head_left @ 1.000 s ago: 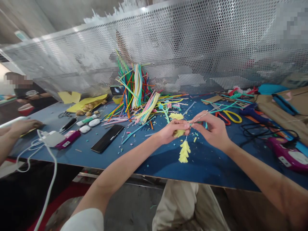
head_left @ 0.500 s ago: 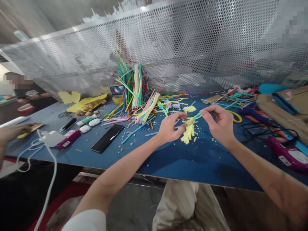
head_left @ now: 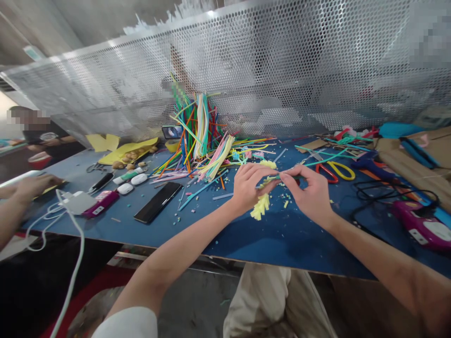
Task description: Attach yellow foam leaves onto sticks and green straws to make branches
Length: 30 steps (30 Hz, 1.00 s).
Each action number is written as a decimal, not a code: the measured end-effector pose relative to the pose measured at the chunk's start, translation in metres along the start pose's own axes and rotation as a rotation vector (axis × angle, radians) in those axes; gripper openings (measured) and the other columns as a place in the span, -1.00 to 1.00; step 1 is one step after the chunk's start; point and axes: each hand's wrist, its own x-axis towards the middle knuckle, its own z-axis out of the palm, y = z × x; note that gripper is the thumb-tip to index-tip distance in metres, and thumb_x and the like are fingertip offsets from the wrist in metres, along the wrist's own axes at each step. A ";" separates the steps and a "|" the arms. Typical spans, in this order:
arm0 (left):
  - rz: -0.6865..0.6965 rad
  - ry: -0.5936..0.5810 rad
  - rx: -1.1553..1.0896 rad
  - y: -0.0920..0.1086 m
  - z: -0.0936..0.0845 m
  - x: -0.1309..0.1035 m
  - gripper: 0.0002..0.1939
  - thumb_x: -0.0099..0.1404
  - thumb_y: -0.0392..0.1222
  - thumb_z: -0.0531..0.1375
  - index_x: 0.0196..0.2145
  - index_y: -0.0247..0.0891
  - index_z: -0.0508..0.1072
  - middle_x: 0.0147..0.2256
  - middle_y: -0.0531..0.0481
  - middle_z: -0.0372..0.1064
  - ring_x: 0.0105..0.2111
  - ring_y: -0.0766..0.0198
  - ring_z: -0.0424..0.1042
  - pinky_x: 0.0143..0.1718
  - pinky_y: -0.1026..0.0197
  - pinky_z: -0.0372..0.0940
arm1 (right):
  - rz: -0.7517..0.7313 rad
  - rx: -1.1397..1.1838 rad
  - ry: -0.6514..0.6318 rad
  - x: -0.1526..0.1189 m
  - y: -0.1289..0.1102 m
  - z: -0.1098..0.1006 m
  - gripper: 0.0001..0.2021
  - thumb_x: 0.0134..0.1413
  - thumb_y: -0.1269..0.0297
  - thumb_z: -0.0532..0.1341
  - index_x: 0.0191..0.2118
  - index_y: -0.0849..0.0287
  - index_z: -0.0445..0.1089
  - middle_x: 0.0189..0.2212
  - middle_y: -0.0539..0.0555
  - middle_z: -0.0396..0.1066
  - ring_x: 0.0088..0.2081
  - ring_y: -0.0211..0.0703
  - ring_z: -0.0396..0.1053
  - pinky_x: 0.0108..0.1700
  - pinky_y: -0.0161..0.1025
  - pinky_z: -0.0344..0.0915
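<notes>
My left hand (head_left: 246,188) is closed round a yellow fuzzy pipe-cleaner piece (head_left: 260,208), whose leaf-like fringed end hangs below the fingers. My right hand (head_left: 312,193) pinches a thin green pipe-cleaner stem (head_left: 276,177) where it meets the yellow piece. The fingertips of both hands are nearly touching. Just behind the left hand, another yellow fuzzy piece (head_left: 268,164) lies on the table. Beyond my right hand are scissors (head_left: 341,171) with red and yellow handles. Fingers partly hide the join between stem and yellow piece.
Bundled coloured pipe cleaners (head_left: 200,126) stand at the back, before a perforated metal screen (head_left: 282,70). A black phone (head_left: 158,203) lies left on the blue table (head_left: 225,239). Pliers (head_left: 419,152) and a purple device (head_left: 419,225) sit right. A co-worker's hand (head_left: 38,184) rests far left.
My right hand has moved slightly left and down, closer to my left hand. The left fingers have closed further round the yellow piece, which has shifted left. The scissors show more fully.
</notes>
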 end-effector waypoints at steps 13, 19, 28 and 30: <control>-0.304 0.019 -0.198 0.022 -0.009 0.008 -0.80 0.29 0.00 0.28 -0.33 -0.17 0.58 -0.41 -0.01 0.55 -0.36 0.28 0.50 -0.20 0.13 0.39 | -0.243 0.000 -0.036 0.008 0.002 -0.007 -0.92 0.19 0.35 0.25 -0.27 0.05 0.51 -0.31 0.08 0.54 -0.27 -0.07 0.46 -0.22 -0.13 0.37; -0.480 -0.198 -0.692 0.012 -0.009 0.008 -0.72 0.28 0.06 0.28 -0.33 -0.23 0.54 -0.39 -0.03 0.53 -0.34 0.30 0.49 -0.26 0.17 0.40 | -0.361 0.002 -0.074 0.010 0.007 -0.011 -0.87 0.19 0.39 0.24 -0.26 0.01 0.51 -0.32 0.08 0.56 -0.23 -0.04 0.47 -0.14 -0.06 0.39; -0.918 -0.600 -1.240 0.006 -0.011 0.010 -0.61 0.05 0.11 0.41 -0.55 -0.27 0.45 -0.58 0.01 0.40 -0.47 0.31 0.44 -0.37 0.23 0.33 | -0.411 0.060 -0.204 0.009 0.003 -0.015 -0.85 0.13 0.47 0.26 -0.26 0.05 0.47 -0.33 0.05 0.52 -0.28 -0.12 0.44 -0.24 -0.16 0.37; -0.993 -0.583 -1.290 0.009 -0.008 0.009 -0.62 0.04 0.09 0.41 -0.53 -0.29 0.47 -0.56 -0.01 0.42 -0.47 0.31 0.43 -0.33 0.22 0.34 | -0.417 0.025 -0.185 0.010 0.004 -0.015 -0.86 0.13 0.48 0.26 -0.26 0.07 0.45 -0.33 0.06 0.50 -0.26 -0.12 0.44 -0.22 -0.17 0.36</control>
